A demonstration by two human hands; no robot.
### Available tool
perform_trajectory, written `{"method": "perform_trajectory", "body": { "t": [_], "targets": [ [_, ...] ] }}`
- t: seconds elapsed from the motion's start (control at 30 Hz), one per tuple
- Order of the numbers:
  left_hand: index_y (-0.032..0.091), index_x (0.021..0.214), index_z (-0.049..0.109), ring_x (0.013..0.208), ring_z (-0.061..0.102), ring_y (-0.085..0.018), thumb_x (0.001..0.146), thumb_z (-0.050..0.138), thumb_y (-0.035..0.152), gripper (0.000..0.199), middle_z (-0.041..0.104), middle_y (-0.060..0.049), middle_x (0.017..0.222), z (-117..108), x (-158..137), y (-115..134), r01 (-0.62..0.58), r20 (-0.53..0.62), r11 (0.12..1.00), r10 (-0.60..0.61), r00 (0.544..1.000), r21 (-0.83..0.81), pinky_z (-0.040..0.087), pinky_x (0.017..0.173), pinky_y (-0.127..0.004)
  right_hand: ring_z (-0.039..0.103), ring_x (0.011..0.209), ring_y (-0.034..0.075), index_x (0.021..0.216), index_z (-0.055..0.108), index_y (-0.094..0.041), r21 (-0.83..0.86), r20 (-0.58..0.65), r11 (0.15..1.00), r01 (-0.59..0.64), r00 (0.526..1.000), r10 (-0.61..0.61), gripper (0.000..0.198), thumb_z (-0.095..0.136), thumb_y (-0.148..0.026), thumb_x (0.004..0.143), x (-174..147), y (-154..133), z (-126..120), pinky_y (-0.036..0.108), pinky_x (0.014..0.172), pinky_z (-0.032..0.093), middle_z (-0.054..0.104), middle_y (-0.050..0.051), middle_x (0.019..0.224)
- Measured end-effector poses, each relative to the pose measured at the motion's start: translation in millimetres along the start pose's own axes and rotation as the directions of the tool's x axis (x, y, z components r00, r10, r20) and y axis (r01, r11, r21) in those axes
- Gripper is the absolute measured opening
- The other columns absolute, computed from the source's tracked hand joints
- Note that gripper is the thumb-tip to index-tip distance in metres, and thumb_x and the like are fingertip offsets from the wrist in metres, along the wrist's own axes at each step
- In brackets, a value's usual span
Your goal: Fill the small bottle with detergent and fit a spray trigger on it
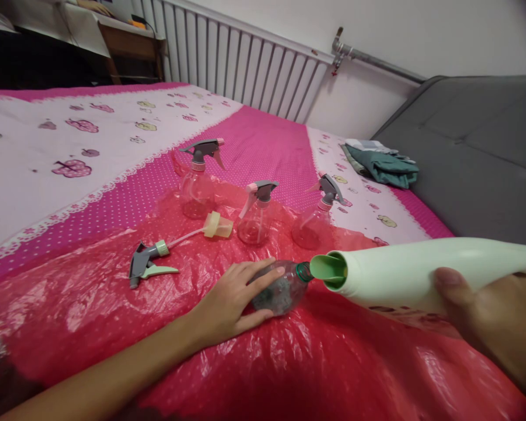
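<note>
My left hand [234, 298] is closed around a clear spray bottle [283, 289] with a green neck ring and no spray head. This bottle leans to the right, its mouth close to the green spout of a large pale green detergent-style bottle [394, 266]. That large bottle lies nearly level in my right hand [486, 316], whose thumb presses on its near side. Whether liquid is flowing cannot be made out. Left of the bottles rests a grey and green trigger spray head [146, 263], its thin tube reaching toward a pale yellow cap [218, 225].
Three clear spray bottles with grey and pink heads stand behind: left [197, 190], middle [255, 219] and right [313, 222]. Red plastic sheeting [193, 362] covers the bed. Folded cloths [381, 164] lie by the grey headboard [473, 146]. A radiator [245, 58] lines the wall.
</note>
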State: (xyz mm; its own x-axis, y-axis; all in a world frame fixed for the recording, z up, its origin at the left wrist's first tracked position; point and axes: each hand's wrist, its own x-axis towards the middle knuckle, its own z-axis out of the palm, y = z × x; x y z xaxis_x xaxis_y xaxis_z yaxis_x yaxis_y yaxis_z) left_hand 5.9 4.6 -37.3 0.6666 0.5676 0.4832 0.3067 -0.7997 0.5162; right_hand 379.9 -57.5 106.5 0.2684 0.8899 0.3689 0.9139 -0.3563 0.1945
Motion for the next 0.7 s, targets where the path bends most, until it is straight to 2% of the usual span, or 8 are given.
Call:
{"method": "perform_trajectory", "body": {
  "t": [0.13,0.27,0.5,0.7],
  "targets": [
    [0.035,0.169,0.025,0.140,0.055,-0.035,0.108,0.060,0.041,0.070,0.046,-0.014,0.165,-0.6,-0.3,0.5,0.005,0.007,1.000,-0.005,1.000,-0.001,0.048,0.115,-0.056,0.071,0.093,0.052,0.077,0.074,-0.004,0.002,0.057,0.998,-0.062,0.996,0.061,0.102,0.009,-0.082,0.079,0.6,-4.3,-5.1,0.054,0.079,0.054,0.067,0.032,0.079],
    [0.034,0.169,0.024,0.139,0.056,-0.035,0.109,0.058,0.042,0.070,0.047,-0.015,0.164,-0.4,0.2,0.6,-0.006,-0.003,1.000,0.006,1.000,0.002,0.049,0.114,-0.055,0.071,0.093,0.052,0.078,0.073,-0.004,0.002,0.079,0.997,-0.071,0.994,0.071,0.101,0.010,-0.083,0.076,0.8,-5.1,-5.3,0.054,0.081,0.054,0.068,0.032,0.084],
    [0.035,0.169,0.023,0.139,0.056,-0.035,0.109,0.058,0.042,0.070,0.047,-0.016,0.164,-0.9,1.1,1.1,-0.005,0.004,1.000,0.005,1.000,-0.001,0.049,0.114,-0.056,0.071,0.089,0.047,0.075,0.074,-0.011,-0.008,0.019,1.000,0.002,1.000,-0.002,0.098,0.008,-0.084,0.085,-1.3,2.0,2.9,0.050,0.076,0.053,0.065,0.026,0.072],
    [0.035,0.169,0.024,0.139,0.057,-0.035,0.108,0.059,0.041,0.071,0.048,-0.015,0.164,-0.4,0.1,0.6,-0.003,-0.004,1.000,0.003,1.000,-0.002,0.049,0.114,-0.056,0.071,0.085,0.047,0.080,0.076,-0.005,-0.013,-0.023,0.999,0.029,0.999,-0.029,0.111,0.000,-0.086,0.085,-0.1,1.6,2.2,0.050,0.071,0.052,0.067,0.028,0.075]
  ]
}}
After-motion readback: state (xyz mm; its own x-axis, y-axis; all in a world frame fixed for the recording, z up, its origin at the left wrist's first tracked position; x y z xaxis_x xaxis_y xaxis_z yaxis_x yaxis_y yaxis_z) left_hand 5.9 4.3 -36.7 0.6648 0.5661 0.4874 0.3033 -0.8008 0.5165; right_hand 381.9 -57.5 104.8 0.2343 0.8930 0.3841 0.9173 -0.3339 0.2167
